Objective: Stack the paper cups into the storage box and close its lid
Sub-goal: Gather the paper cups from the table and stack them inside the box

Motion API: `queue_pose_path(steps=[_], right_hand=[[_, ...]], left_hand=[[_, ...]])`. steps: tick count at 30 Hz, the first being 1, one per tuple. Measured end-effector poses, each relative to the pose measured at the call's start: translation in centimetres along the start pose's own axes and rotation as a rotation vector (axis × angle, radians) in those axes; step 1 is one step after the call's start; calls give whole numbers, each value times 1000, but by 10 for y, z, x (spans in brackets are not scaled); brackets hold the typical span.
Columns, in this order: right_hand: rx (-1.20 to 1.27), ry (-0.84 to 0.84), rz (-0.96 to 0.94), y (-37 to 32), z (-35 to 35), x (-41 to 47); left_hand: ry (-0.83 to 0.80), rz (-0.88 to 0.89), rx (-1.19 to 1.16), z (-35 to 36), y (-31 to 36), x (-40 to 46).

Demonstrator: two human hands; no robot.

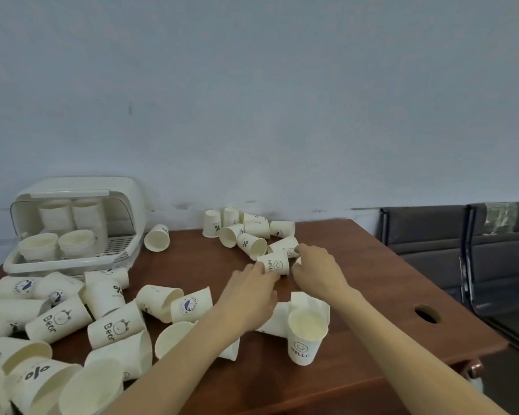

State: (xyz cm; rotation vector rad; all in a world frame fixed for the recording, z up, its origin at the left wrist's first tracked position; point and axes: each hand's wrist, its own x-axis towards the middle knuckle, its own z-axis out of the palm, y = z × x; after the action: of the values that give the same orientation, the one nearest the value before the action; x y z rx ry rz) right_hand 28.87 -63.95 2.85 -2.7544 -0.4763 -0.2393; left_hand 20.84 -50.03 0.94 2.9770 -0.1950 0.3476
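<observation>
Many white paper cups lie scattered on the brown table (pixel 372 283). A "HELLO" cup (pixel 274 264) lies on its side at mid-table, and my left hand (pixel 250 290) grips its left end. My right hand (pixel 316 269) pinches a second cup (pixel 285 245) lying just behind it. An upright stack of "HELLO" cups (pixel 305 335) stands near the front, between my forearms. The white storage box (pixel 72 229) sits at the back left with its lid raised and stacks of cups inside.
Cups pile thickly at the front left (pixel 57 319) and cluster at the back centre (pixel 246 232). One cup (pixel 157 238) lies beside the box. A cable hole (pixel 427 313) pierces the table's right part. Dark chairs (pixel 462 250) stand to the right, a pale wall behind.
</observation>
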Motion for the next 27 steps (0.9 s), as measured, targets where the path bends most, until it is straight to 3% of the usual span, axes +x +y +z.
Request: queue_pose_path(steps=[10,17,24,27], right_hand=[[-60,-138,243,71,11,-27],[83,-250,356,81,35,-32],[341,-209,465,83,56,-19],[381,-118,447,78,53,-15]], left_hand=[[-318,2,17,39,61,-13],[-148,-3,126,43,63,-22],[26,-1,69,27,59,-26],[66,-13,49,20,56,-26]])
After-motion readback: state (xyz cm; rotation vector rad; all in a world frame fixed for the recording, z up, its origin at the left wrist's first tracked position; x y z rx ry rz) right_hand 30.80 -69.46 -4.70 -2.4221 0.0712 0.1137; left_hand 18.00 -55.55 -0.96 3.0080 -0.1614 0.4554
